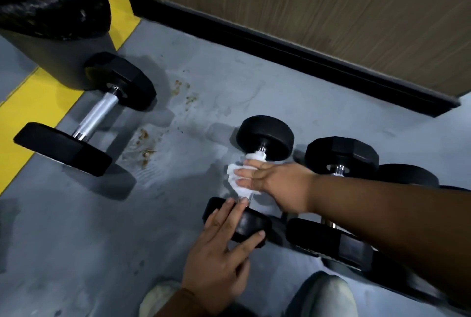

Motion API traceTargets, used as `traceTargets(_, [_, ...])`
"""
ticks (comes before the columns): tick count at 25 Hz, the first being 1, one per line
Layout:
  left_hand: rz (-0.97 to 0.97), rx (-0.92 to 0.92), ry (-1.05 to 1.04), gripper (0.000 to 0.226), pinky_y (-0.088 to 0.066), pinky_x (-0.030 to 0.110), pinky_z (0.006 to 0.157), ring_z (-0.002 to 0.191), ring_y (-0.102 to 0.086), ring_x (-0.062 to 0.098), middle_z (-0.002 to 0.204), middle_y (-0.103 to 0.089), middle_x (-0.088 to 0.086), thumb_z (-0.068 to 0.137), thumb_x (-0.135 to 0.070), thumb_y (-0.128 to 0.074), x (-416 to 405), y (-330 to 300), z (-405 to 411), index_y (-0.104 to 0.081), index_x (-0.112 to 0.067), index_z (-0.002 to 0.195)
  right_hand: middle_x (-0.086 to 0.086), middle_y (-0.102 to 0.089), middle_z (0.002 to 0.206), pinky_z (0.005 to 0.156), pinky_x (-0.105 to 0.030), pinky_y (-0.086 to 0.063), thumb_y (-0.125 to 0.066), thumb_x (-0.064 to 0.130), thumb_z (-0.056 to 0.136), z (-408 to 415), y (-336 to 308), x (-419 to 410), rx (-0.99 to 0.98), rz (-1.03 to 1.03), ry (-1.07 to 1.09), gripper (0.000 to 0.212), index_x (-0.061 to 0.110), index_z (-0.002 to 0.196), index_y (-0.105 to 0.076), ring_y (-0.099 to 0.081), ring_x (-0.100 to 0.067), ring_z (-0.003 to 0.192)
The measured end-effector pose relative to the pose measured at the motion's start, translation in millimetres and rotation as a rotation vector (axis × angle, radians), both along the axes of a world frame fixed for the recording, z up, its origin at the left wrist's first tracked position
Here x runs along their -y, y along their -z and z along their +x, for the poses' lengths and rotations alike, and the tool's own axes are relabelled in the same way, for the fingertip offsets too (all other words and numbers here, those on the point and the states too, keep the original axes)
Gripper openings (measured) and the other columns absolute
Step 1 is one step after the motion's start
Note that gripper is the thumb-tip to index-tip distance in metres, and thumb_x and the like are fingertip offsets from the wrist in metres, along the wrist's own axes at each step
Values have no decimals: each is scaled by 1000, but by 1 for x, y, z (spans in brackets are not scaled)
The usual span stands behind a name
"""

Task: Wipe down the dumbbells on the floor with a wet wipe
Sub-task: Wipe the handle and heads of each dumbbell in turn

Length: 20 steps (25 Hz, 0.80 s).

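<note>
While left hand [219, 245] steadies, wipe [238, 179] under right hand [275, 184]

Grey floor [293, 102] (yellow-striped), dumbbells [84, 115], black bin [51, 56], brown stains [145, 143]

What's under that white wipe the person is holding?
The wipe is wrapped round the handle of a dumbbell, and the right hand grips it there. Bits of chrome show at each end; the handle's middle is covered by wipe and fingers.
</note>
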<state>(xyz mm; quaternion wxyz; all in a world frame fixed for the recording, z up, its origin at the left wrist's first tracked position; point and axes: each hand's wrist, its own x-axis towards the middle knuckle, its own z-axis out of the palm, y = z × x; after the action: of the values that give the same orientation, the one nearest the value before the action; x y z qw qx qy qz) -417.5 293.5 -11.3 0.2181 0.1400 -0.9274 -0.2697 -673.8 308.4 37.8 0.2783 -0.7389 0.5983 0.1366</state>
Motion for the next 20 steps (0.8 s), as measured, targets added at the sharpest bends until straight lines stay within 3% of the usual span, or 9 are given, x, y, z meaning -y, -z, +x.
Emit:
traceTargets(3, [13,-18,-8,51,-47,60,100,144,-39,41,153,-44,20,72,-9,-67,-3,1,0,-74,-24,120,17,2,169,122,-38,-30,-59,0,84,1,3,0,-10,-1,57,95,34,161,-16,11,-11,156])
traceTargets(7, [-15,-5,-22,52,-46,59,102,145,-37,40,153,-44,19,71,-8,-66,-4,0,-5,-76,-25,119,21,-1,169,116,-37,-38,-61,15,92,15,13,-18,102,-19,-110,82,35,160,-20,3,-9,156])
traceTargets(13, [8,22,-14,53,-46,59,102,146,-35,39,156,-42,16,70,-7,-67,-9,-6,-6,-75,-26,119,14,5,170,124,-29,-17,-53,-4,86,-9,-9,6,-22,0,51,94,34,162,-13,9,-13,156])
traceTargets(16, [-4,12,-18,50,-47,58,102,146,-37,37,155,-43,16,73,-10,-61,-11,-8,-7,-76,-26,118,18,2,169,117,-33,-30,-61,8,90,16,0,-17,45,-9,-9,86,34,160,-19,8,-14,157])
traceTargets(18, [-8,18,-22,51,-47,58,102,146,-37,36,155,-43,15,73,-10,-62,-13,-6,-7,-76,-27,118,22,3,168,112,-28,-27,-61,15,94,22,0,-23,107,1,-86,79,34,160,-22,6,-8,156])
traceTargets(20, [-5,41,-14,51,-47,57,102,146,-36,36,156,-42,15,71,-11,-64,-15,-7,-8,-75,-28,118,23,3,168,113,-29,-26,-57,8,94,8,-8,-10,53,18,-85,83,38,160,-18,5,-6,156])
